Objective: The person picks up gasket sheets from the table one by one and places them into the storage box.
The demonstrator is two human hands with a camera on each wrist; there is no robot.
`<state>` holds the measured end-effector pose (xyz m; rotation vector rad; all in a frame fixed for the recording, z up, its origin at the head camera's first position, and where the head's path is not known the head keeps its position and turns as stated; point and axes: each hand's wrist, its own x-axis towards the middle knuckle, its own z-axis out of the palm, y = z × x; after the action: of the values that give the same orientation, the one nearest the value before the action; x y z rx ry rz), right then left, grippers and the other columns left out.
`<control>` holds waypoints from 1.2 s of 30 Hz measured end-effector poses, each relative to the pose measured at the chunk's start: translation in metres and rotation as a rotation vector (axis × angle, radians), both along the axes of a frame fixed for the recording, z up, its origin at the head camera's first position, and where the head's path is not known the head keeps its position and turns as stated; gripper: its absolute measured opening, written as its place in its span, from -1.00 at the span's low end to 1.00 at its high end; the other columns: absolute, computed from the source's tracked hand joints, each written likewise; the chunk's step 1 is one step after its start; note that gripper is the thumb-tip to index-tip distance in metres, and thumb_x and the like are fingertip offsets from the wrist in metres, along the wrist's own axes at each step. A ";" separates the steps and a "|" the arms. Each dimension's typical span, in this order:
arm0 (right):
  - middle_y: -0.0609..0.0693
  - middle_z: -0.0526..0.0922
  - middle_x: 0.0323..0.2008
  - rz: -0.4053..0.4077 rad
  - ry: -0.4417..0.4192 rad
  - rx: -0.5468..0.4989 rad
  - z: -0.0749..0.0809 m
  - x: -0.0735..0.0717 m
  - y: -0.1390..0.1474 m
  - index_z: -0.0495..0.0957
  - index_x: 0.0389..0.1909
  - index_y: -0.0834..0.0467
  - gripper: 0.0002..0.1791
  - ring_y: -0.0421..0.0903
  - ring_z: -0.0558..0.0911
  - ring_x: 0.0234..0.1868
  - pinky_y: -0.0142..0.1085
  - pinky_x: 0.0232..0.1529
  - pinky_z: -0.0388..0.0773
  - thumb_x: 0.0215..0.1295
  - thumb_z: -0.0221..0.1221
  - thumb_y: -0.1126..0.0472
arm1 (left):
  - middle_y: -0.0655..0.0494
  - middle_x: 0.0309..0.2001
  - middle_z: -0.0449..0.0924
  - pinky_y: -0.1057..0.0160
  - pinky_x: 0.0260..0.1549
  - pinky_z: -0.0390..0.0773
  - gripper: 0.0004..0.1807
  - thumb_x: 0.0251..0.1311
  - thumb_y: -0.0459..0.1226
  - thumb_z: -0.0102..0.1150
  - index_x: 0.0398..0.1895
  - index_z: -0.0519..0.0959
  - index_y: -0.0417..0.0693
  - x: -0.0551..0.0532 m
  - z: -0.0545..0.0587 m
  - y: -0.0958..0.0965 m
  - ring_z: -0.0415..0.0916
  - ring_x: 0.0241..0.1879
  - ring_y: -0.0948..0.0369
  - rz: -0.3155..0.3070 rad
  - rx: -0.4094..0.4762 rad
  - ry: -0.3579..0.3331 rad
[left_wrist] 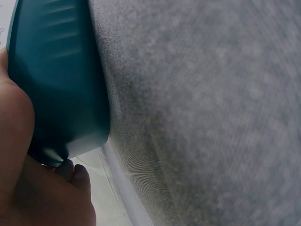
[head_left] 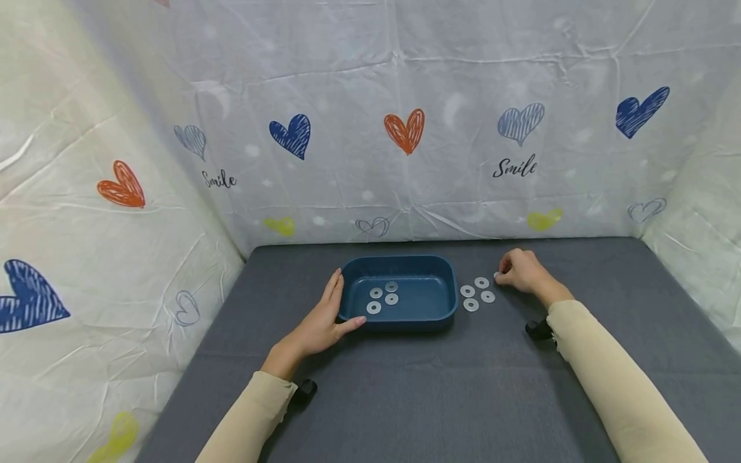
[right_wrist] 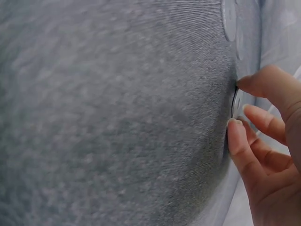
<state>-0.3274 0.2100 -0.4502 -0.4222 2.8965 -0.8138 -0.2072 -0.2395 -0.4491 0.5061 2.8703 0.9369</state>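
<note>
Washers number nine: right grip pinches one, left grip clasps tray containing four.

Booth-like setting, patterned cloth walls, grey table

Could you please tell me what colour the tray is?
The tray is dark blue with a teal tinge, showing best in the head view.

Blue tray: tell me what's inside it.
Four flat ring washers lie inside the blue tray, left of its middle. The near wall hides its own inner face and perhaps a strip of the bottom.
</note>
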 end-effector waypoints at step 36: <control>0.18 0.69 -0.30 0.071 0.073 0.028 0.000 0.006 0.004 0.64 -0.23 0.38 -0.77 0.07 0.65 -0.24 0.00 -0.12 0.59 0.22 0.38 0.28 | -0.10 0.65 -0.54 -0.21 0.46 0.04 0.20 0.37 0.09 0.25 0.64 -0.38 -0.23 0.000 -0.001 -0.001 -0.25 0.61 -0.13 -0.003 0.003 0.002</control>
<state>-0.3210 0.2135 -0.4506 -0.5594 2.9367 -0.7616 -0.2073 -0.2402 -0.4503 0.5115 2.8692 0.9404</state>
